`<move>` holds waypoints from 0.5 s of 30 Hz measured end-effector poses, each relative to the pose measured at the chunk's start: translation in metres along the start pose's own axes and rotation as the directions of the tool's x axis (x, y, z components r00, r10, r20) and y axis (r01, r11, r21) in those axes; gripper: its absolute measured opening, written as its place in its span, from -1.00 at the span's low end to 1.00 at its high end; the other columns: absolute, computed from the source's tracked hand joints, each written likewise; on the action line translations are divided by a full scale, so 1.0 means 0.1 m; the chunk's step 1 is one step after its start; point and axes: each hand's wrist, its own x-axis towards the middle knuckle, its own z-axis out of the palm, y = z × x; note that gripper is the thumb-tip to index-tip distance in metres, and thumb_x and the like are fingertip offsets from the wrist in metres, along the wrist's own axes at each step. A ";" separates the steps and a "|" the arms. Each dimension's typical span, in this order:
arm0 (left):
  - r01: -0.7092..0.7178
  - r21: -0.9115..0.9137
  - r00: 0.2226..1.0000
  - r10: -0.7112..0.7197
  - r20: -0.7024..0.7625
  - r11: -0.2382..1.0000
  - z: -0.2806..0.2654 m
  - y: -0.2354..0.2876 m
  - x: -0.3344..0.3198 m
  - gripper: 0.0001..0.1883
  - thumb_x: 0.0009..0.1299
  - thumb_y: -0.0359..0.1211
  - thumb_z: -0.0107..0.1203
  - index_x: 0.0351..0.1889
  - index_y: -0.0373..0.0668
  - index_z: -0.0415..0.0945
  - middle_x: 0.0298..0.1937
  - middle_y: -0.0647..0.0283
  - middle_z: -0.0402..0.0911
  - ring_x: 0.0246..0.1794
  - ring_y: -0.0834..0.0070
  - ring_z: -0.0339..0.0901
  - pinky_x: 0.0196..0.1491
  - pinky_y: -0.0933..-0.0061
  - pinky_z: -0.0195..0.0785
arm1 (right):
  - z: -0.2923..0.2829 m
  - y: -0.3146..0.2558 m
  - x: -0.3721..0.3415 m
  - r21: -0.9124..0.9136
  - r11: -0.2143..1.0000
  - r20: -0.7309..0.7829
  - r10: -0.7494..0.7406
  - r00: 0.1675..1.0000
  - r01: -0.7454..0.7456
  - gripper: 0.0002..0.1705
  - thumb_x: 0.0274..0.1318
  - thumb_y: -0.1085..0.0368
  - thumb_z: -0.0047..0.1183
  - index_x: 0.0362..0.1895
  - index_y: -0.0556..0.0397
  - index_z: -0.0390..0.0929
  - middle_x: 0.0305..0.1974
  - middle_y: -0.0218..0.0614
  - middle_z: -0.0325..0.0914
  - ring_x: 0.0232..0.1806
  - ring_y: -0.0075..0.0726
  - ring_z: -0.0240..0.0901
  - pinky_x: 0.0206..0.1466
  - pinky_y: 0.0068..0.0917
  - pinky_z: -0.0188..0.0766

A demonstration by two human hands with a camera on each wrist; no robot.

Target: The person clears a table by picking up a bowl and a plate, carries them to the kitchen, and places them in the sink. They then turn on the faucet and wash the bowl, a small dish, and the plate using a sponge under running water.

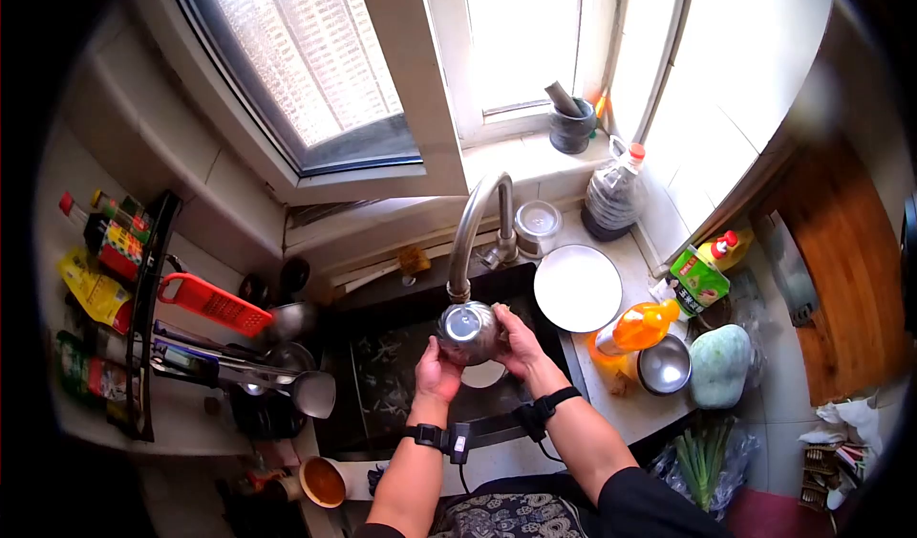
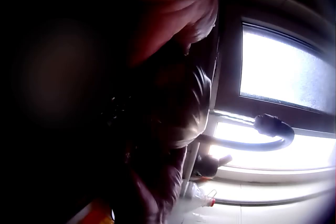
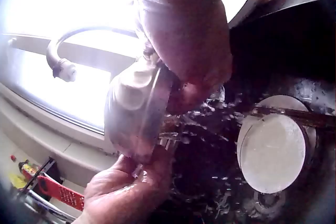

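A shiny metal bowl is held bottom-up just below the mouth of the curved faucet, over the dark sink. My left hand grips its near left rim, and my right hand grips the right side. From the right wrist, the bowl appears tipped on edge between both hands, with water splashing beneath it. Below, a white dish lies in the sink with chopsticks close by. Much of the left wrist view is dark, showing only part of the bowl.
Right of the sink stand a white plate, an orange soap bottle, a small metal bowl and a pale green gourd. Utensils and a red grater hang at left. An open window sash projects above the sink.
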 end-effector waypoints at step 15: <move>0.498 0.527 0.857 -0.486 -0.173 0.689 0.44 0.38 -0.14 -0.28 0.31 0.24 -0.16 0.25 -0.05 0.28 0.19 0.11 0.40 0.21 0.04 0.33 0.18 -0.15 0.10 | 0.10 0.04 -0.24 -0.708 -0.017 0.698 -0.169 0.696 0.706 -0.66 -0.10 0.38 0.29 -0.17 0.08 0.53 -0.24 -0.31 0.53 -0.16 -0.36 0.49 -0.07 -0.45 0.43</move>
